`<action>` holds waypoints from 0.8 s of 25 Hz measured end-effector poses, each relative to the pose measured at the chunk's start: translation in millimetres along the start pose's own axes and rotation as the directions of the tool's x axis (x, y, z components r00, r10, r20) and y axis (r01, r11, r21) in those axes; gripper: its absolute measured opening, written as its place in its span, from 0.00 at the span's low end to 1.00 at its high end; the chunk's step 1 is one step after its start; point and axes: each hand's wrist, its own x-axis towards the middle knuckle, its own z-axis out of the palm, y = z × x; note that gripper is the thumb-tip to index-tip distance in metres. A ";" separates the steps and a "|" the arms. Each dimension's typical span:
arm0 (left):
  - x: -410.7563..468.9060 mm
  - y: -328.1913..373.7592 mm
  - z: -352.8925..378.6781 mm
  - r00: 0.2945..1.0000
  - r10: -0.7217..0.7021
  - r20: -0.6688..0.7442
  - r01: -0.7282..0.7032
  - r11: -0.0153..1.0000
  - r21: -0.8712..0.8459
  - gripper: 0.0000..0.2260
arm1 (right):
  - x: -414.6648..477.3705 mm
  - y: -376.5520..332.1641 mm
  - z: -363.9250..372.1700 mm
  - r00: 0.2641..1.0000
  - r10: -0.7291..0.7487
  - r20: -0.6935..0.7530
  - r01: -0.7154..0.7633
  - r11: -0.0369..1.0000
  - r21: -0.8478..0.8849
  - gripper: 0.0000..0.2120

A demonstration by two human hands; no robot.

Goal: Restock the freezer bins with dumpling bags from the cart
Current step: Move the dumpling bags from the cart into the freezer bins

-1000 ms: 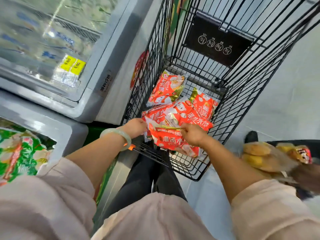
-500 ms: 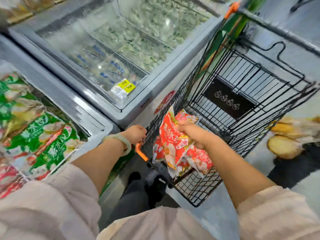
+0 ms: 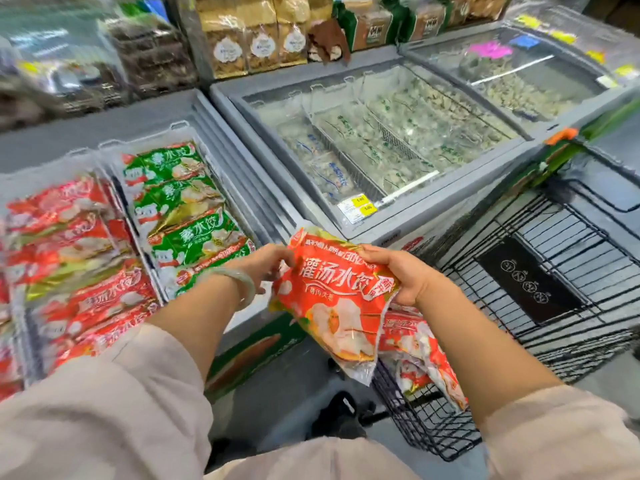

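Note:
I hold a red dumpling bag [image 3: 332, 299] in front of me, between the freezer and the black wire cart [image 3: 554, 289]. My left hand [image 3: 268, 263] grips its upper left corner. My right hand [image 3: 398, 271] grips its right side, with more red bags [image 3: 419, 355] hanging below it over the cart's near corner. The open freezer bin [image 3: 180, 128] on the left holds rows of red bags [image 3: 79, 271] and green bags [image 3: 180, 209].
A second freezer [image 3: 460, 209] with a glass lid stands behind, filled with pale frozen packs and yellow price tags [image 3: 362, 204]. Shelves of bagged goods [image 3: 256, 32] line the back. The cart's orange-tipped handle [image 3: 561, 135] is at right.
My right hand lifted red bags out of the cart and carried them left. My left hand left the cart's rim and took hold of the top bag. My view rose toward the freezers.

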 end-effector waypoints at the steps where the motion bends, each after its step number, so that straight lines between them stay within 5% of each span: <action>1: -16.0 -7.4 -20.8 1.000 0.007 0.007 -0.007 0.999 -0.037 0.16 | 3.3 3.7 18.5 1.000 -0.005 0.002 0.005 1.000 0.020 0.08; 5: -61.2 -49.7 -99.9 0.998 0.028 0.063 -0.013 0.976 -0.219 0.17 | 15.6 13.9 93.9 0.999 -0.038 0.009 0.037 0.997 0.070 0.07; 12: -115.4 -115.7 -208.6 0.994 0.066 0.089 -0.024 0.912 -0.410 0.38 | 52.7 33.8 227.9 0.995 -0.002 0.103 -0.001 1.000 0.025 0.07; 20: -143.0 -155.4 -281.3 0.983 0.059 -0.173 -0.126 0.903 -0.411 0.26 | 92.1 54.3 302.7 0.990 0.140 -0.013 -0.140 0.977 -0.162 0.13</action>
